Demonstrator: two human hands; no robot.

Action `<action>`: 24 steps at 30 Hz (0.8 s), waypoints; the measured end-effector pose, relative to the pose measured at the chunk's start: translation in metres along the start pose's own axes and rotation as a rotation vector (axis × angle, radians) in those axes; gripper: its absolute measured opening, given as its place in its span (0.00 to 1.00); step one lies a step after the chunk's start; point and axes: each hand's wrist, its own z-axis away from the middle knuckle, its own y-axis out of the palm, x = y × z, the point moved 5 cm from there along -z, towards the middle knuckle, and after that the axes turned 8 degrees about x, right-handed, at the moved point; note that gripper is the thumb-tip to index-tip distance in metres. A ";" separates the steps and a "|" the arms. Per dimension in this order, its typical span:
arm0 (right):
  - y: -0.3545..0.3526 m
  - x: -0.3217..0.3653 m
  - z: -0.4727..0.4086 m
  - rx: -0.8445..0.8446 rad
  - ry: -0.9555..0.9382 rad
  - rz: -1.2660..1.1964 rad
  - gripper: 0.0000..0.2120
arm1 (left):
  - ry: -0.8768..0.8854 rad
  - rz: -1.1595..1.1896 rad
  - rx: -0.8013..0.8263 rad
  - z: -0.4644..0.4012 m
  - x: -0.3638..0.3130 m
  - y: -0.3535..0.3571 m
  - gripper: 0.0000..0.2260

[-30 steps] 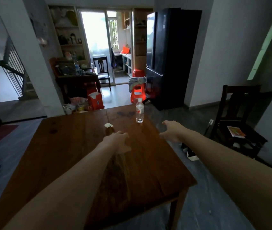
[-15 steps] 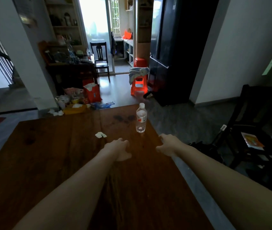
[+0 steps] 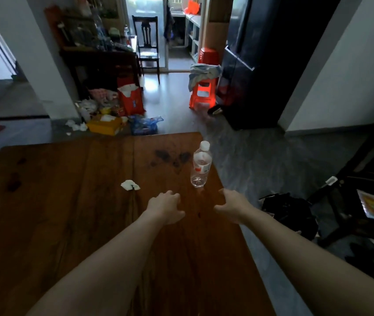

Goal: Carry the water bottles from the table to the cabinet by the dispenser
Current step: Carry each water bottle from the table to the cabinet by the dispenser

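Observation:
One clear water bottle [image 3: 200,165] with a white cap and a red-and-white label stands upright near the far right edge of the brown wooden table [image 3: 67,224]. My left hand [image 3: 165,206] hovers over the table, just short and left of the bottle, fingers spread and empty. My right hand [image 3: 232,205] is stretched out at the table's right edge, just short and right of the bottle, fingers curled apart and empty. Neither hand touches the bottle.
A crumpled white tissue [image 3: 130,185] lies on the table left of the bottle. Beyond the table are floor clutter with a yellow box [image 3: 105,125], an orange stool [image 3: 203,92] and a black fridge [image 3: 261,60]. A dark chair [image 3: 363,201] stands to the right.
The view has moved closer to the table and tilted down. Both hands have reached forward and are nearer the bottle, which has stayed in place.

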 end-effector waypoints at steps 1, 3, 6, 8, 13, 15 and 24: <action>-0.001 -0.002 -0.009 0.008 -0.006 -0.005 0.33 | -0.018 0.015 0.015 -0.006 0.003 0.003 0.23; -0.001 -0.006 -0.024 0.036 -0.007 -0.016 0.33 | -0.051 0.031 0.046 -0.019 0.008 0.006 0.24; -0.005 -0.011 -0.047 0.050 0.000 -0.048 0.33 | -0.078 0.063 0.053 -0.041 0.014 0.006 0.25; -0.006 -0.014 -0.061 0.059 0.002 -0.059 0.33 | -0.098 0.107 0.046 -0.059 0.012 0.003 0.27; 0.007 -0.025 -0.085 0.092 -0.001 -0.069 0.34 | -0.138 0.399 -0.014 -0.109 -0.005 -0.011 0.46; 0.014 -0.032 -0.093 0.101 -0.007 -0.086 0.33 | -0.125 0.528 -0.069 -0.123 -0.016 -0.019 0.53; 0.028 -0.045 -0.106 0.112 -0.023 -0.143 0.34 | -0.030 0.950 -0.269 -0.165 -0.043 -0.035 0.27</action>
